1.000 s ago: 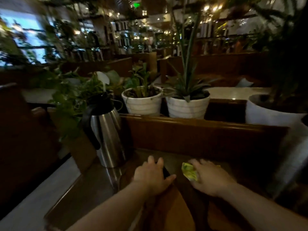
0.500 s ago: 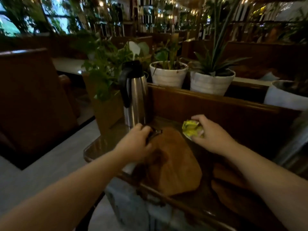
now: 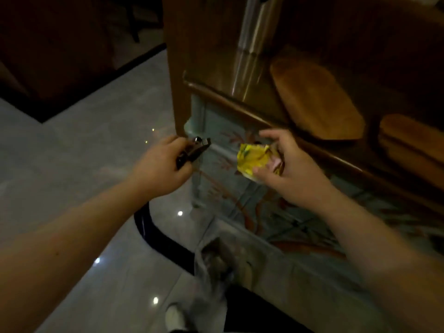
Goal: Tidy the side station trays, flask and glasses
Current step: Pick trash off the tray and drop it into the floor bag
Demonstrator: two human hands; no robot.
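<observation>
My left hand is closed around a small dark metal tool held out in front of the station's corner. A crumpled yellow wrapper sits in my right hand, in front of the station's painted side. On the station top stands the steel flask, only its lower body in view. To its right lies a wooden tray, and another wooden tray lies further right. No glasses are in view.
The station's side panel is pale blue-green with a painted pattern. A black curved bar runs near the glossy tiled floor. My shoe shows at the bottom. Dark wooden furniture stands at the upper left.
My view has tipped down from the station top to its side and the floor. Both hands have come off the top and lowered, the left carrying the tool, the right the wrapper.
</observation>
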